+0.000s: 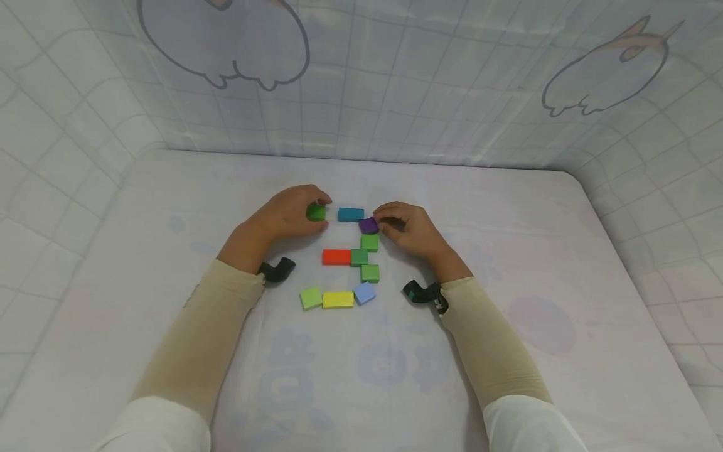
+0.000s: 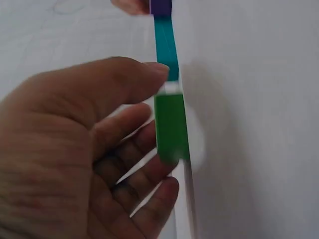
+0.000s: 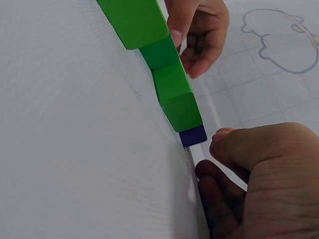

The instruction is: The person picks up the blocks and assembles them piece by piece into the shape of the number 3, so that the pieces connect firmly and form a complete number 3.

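In the head view my left hand [image 1: 290, 213] is around a green block [image 1: 316, 212] at the far left of the block figure. The left wrist view has its thumb raised off this block, with the other fingers loosely bent beside it. My right hand [image 1: 412, 227] is at the right side of a purple block [image 1: 369, 225], fingertips close to its edge. In the right wrist view a small gap separates that thumb from the purple block [image 3: 193, 136]. Between the hands lies a blue block [image 1: 351, 215], its right end near the purple one.
Below the purple block run a light green block [image 1: 369, 243], a darker green block [image 1: 359, 257] beside a red block [image 1: 336, 257], and another light green block [image 1: 369, 273]. Nearest me lie lime [image 1: 310, 298], yellow [image 1: 337, 299] and pale blue [image 1: 364, 293] blocks. A patterned curtain [image 1: 395, 81] hangs behind.
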Tool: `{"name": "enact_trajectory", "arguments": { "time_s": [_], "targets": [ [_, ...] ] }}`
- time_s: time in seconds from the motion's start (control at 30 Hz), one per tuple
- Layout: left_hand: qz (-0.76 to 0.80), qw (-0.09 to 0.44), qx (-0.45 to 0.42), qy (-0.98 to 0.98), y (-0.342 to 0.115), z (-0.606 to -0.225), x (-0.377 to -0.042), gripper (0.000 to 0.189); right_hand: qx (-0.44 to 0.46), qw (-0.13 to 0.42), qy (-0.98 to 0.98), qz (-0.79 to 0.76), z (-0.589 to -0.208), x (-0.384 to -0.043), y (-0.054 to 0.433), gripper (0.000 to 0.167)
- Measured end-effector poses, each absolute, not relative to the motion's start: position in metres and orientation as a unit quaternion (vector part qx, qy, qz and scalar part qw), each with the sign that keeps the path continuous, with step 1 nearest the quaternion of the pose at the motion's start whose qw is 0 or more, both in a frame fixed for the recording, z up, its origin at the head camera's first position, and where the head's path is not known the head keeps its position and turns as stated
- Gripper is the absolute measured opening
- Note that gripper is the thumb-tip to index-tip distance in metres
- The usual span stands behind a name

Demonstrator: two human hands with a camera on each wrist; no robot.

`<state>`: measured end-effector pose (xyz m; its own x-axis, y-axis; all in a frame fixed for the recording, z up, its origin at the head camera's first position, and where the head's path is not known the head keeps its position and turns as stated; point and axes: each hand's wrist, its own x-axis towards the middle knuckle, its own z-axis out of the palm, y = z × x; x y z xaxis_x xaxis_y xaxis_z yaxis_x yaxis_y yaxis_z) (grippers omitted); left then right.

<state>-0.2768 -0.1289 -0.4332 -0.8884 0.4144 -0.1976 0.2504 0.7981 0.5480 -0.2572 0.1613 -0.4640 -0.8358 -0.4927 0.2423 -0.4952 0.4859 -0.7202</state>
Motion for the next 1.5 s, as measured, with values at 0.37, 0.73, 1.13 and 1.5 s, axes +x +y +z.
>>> {"name": "enact_trajectory", "arguments": {
  "time_s": [0.37,0.73,1.13,1.5],
  "targets": [
    [0.285,0.149,0.164,0.933,-0.143,-0.439,-0.272,0.048,0.28,0.0,-0.862,0.422,-0.465,-0.255,0.161,0.018],
    [0.278,0.141,0.175,0.934,-0.141,-0.434,-0.272,0.039,0.274,0.001,-0.864,0.421,-0.462,-0.255,0.159,0.018],
    [0.271,0.138,0.156,0.94,-0.136,-0.435,-0.273,0.04,0.272,-0.001,-0.868,0.416,-0.462,-0.256,0.159,0.017],
    [0.275,0.133,0.164,0.938,-0.132,-0.433,-0.275,0.044,0.264,-0.01,-0.868,0.42,-0.46,-0.256,0.16,0.018]
  ]
}}
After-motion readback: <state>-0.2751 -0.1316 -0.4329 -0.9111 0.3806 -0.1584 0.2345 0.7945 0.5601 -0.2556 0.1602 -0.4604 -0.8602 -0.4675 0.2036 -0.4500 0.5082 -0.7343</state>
